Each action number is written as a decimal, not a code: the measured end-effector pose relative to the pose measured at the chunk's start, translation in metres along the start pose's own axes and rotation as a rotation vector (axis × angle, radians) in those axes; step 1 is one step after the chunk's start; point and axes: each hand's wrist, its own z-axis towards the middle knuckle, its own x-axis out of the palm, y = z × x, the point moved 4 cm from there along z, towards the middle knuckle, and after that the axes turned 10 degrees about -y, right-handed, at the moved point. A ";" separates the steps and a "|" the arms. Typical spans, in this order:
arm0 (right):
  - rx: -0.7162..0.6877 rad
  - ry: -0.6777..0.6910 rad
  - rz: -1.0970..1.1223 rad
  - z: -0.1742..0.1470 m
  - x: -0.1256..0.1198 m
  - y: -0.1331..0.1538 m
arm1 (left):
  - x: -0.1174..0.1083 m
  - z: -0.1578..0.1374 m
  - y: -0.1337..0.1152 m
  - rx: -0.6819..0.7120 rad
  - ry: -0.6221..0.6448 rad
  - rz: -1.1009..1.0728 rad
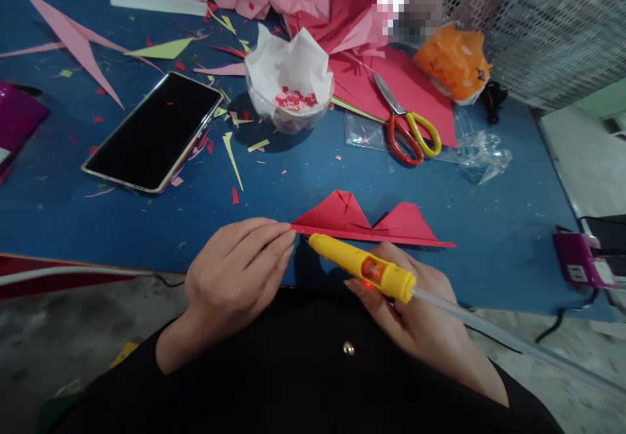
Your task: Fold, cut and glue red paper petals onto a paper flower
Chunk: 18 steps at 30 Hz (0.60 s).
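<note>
A yellow hot glue gun [342, 256] is gripped in my right hand [415, 303], with a clear glue stick [489, 330] trailing from its back end. Its nozzle points at the left part of a folded red paper piece [372, 229] with two peaks, lying near the table's front edge. My left hand [244, 264] pinches the left end of that paper between closed fingers. The nozzle tip is close to the paper's lower strip; whether it touches, I cannot tell.
Red-and-yellow-handled scissors [403, 124] rest on red paper sheets [352, 88]. A paper-lined clear bowl [288, 118] holds small red and pink scraps. Left of it lies a phone [154, 134]. Paper offcuts, an orange packet [454, 62] and a purple power strip [581, 261] are around.
</note>
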 end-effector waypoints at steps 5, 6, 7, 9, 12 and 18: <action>0.010 -0.032 -0.016 0.000 -0.001 -0.003 | 0.001 -0.001 0.001 -0.018 0.003 0.007; 0.025 -0.029 -0.016 0.000 -0.001 -0.004 | 0.001 -0.001 0.001 -0.018 0.001 0.007; 0.038 -0.023 -0.010 -0.001 -0.001 -0.005 | 0.001 -0.001 0.001 -0.017 -0.001 0.009; 0.055 0.007 0.030 -0.001 0.000 -0.006 | 0.000 -0.001 0.001 -0.016 -0.002 0.011; 0.097 0.014 0.158 -0.003 -0.002 -0.009 | 0.001 -0.001 0.001 -0.026 0.005 0.015; 0.372 -0.087 0.397 -0.013 -0.018 -0.031 | 0.000 -0.001 0.001 -0.071 0.005 0.017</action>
